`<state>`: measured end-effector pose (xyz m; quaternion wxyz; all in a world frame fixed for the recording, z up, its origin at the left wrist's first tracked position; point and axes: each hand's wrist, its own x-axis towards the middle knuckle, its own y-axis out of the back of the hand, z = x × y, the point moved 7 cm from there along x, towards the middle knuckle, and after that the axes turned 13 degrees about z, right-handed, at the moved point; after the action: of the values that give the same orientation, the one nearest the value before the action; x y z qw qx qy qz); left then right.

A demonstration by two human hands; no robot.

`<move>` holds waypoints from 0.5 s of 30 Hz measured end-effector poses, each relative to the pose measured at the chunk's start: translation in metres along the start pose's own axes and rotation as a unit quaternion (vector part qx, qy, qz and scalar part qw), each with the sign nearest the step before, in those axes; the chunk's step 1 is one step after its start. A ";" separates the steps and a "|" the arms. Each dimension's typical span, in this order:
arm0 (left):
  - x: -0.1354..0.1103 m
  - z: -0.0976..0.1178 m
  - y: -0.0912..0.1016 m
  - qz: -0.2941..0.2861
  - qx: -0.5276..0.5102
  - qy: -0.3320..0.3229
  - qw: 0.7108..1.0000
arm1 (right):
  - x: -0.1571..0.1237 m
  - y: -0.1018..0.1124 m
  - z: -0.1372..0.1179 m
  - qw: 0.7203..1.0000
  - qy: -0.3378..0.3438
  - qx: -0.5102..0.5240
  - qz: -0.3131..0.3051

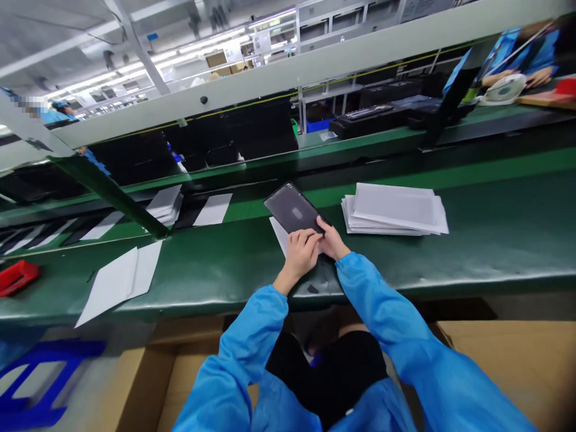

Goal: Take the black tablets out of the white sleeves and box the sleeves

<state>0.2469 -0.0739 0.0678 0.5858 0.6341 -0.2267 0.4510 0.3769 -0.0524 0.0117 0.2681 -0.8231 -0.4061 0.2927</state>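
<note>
A dark, flat tablet (294, 210) with a small round mark in its far corner is tilted over the green bench. My right hand (333, 241) grips its near right corner, thumb on top. Bent and held together, the fingers of my left hand (302, 252) press on the near edge, close to the right thumb. What the left fingertips pinch there is partly hidden. Beneath the tablet a white sheet (279, 237) sticks out on the left. A small black scrap (312, 289) lies near the bench edge.
White sheets are stacked (396, 207) on the right; two more sheets (119, 279) overlap at left. Behind, a belt (191, 211) carries white and dark flat pieces. A red tray (18, 277) sits far left. Cardboard boxes (135, 384) flank my legs. Another person's hands (540, 77) show at upper right.
</note>
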 end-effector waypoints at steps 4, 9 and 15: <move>-0.029 -0.010 0.004 -0.145 -0.065 -0.081 0.984 | 0.013 0.019 -0.019 0.993 0.021 0.053 0.102; -0.044 -0.052 0.015 -0.229 -0.004 0.031 0.973 | 0.015 0.025 -0.023 0.990 0.011 0.083 0.112; -0.034 -0.113 0.020 -0.274 0.141 0.163 0.937 | 0.005 0.017 -0.021 0.994 0.001 0.075 0.076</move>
<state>0.1790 0.0204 0.0395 0.6199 0.6658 0.1205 0.3974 0.4028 -0.0612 0.0134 0.3068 -0.8296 -0.3184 0.3410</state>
